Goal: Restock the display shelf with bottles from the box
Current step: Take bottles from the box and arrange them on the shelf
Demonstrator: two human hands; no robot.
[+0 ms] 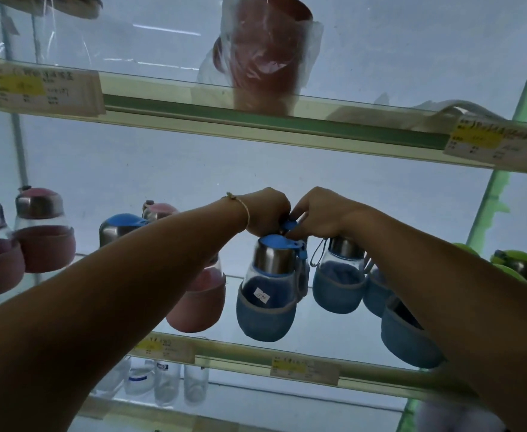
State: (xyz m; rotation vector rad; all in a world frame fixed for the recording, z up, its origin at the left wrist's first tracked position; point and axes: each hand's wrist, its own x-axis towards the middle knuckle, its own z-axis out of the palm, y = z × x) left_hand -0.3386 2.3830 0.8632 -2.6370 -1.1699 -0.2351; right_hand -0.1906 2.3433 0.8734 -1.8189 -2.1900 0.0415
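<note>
Left hand: my left hand (267,210) was clenched over the top of the blue bottle (268,288), fingers curled around its cap.
Right hand: my right hand (321,213) pinched at the same cap from the other side; whether it gripped the cap or only its blue loop, I could not tell.
Bottle position: the blue bottle stood at the front of the middle shelf (249,347), its rounded sleeve close to the lip.
Neighbours: a pink bottle (200,300) sat just beside it on the left, more blue bottles (338,275) just beside on the right.
Risk of tipping: I judged the round bottom unsteady; a careless let-go could have rolled it over the front edge.
Risk of knocking: my forearms crossed over the row, so drawing back low could have swept a neighbour off.
Open room: the clear space lay above the caps, under the upper shelf (256,123).
Box: not in view.
</note>
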